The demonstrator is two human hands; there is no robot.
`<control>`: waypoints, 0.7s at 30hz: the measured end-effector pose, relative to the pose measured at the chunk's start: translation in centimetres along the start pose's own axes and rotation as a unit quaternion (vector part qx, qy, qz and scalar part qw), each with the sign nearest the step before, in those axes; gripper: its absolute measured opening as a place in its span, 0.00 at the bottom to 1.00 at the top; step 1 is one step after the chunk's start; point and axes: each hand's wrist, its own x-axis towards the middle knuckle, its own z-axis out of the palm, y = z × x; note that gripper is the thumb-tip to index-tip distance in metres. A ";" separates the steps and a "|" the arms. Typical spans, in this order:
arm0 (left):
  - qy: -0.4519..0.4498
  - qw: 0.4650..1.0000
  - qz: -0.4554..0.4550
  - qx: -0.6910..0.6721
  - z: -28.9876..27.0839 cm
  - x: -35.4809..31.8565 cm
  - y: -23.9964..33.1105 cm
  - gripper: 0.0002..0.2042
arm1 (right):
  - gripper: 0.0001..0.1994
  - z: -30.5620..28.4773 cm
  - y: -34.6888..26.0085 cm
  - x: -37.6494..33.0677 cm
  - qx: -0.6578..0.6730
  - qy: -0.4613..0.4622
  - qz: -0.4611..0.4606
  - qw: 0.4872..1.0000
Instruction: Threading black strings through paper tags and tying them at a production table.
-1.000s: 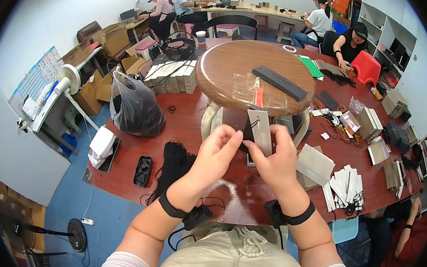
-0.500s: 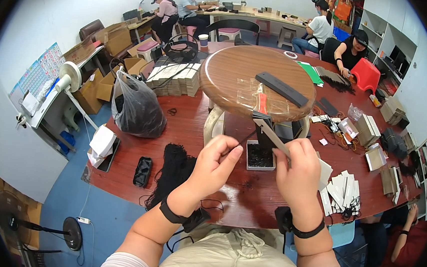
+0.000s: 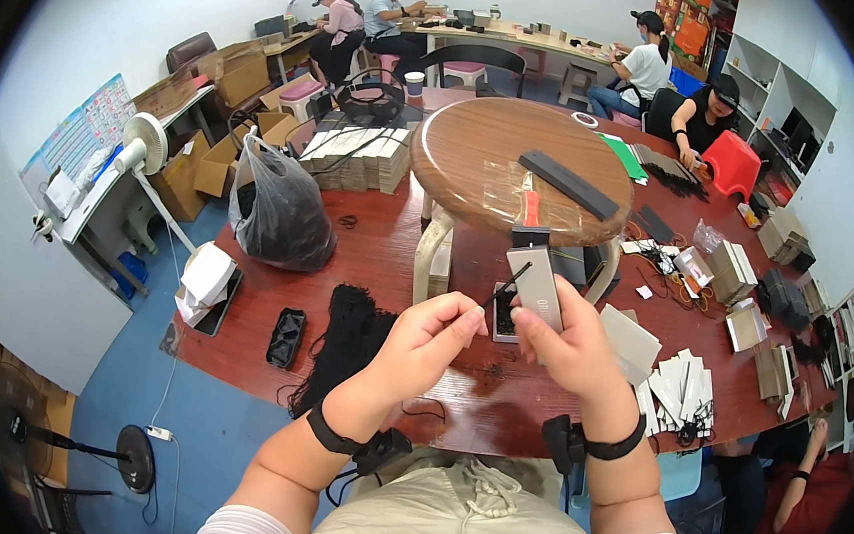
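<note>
My right hand (image 3: 580, 341) grips a grey cardboard tag (image 3: 540, 284), its printed face turned up and a hole near its top. A thin black cord (image 3: 504, 287) runs from that hole to my left hand (image 3: 429, 340), whose thumb and fingers pinch its end. Behind the tag, a small white box (image 3: 505, 337) of black bits is partly covered. A round brown wooden stool (image 3: 466, 150) stands on the table just beyond my hands. On its seat are a long black bar (image 3: 568, 185) and a red-handled tool (image 3: 531, 207) under clear tape.
A black cord bundle (image 3: 343, 339) and black tray (image 3: 286, 338) lie left on the red table (image 3: 379, 233), below a grey plastic bag (image 3: 281, 215). Pale tags (image 3: 680, 387) are heaped at right. Several people work around; one (image 3: 707, 118) sits by a red stool (image 3: 732, 167).
My right hand has turned the tag so its broad face shows, and shifted slightly left and down. My left hand still pinches the cord, a little lower. The view has shifted slightly.
</note>
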 end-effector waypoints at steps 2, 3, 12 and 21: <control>0.000 1.000 -0.006 -0.002 0.0 -0.2 0.2 0.09 | 0.11 0.2 0.3 0.1 -0.370 0.129 -0.178 0.903; -0.003 1.000 -0.011 -0.005 -0.1 -0.2 0.3 0.09 | 0.11 0.2 0.5 0.2 -0.369 0.127 -0.178 0.903; -0.015 1.000 -0.019 -0.011 -0.1 -0.2 0.4 0.09 | 0.13 -0.3 0.1 0.1 -0.263 0.002 -0.141 0.955; -0.026 0.998 -0.019 -0.052 -0.3 0.0 -0.2 0.08 | 0.15 -0.1 1.5 -0.4 -0.136 -0.018 -0.080 0.987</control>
